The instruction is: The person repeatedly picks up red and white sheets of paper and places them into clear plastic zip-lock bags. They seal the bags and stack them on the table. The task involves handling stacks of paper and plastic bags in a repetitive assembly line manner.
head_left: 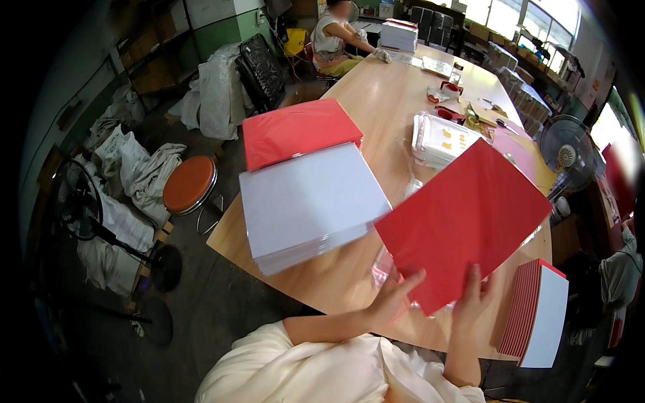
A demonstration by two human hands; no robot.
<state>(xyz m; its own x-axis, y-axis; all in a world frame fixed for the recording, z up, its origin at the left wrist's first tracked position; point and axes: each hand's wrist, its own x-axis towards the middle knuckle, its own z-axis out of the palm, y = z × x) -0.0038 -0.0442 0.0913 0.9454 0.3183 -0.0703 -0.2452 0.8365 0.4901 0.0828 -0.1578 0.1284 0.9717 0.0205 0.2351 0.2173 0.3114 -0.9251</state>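
A flat red rectangular board [463, 218] is held tilted above the near part of the table. My right hand [472, 299] grips its lower edge, with the thumb on the front face and the other fingers mostly behind. My left hand [393, 297] is at the lower left edge, the thumb lying across the front; some of its fingers are hidden. Left of the board lies a thick stack of white sheets [312, 195], and past it a pile of red ones [301, 131] in clear wrap. A stack with red and white layers [531, 312] stands near the right edge.
White packs [440, 138], tape and scissors [504, 124] lie along the table's right side. A co-worker [336, 40] sits at the far left edge by a paper stack [398, 35]. An orange stool [190, 185] and fans [566, 154] stand beside the table [363, 74].
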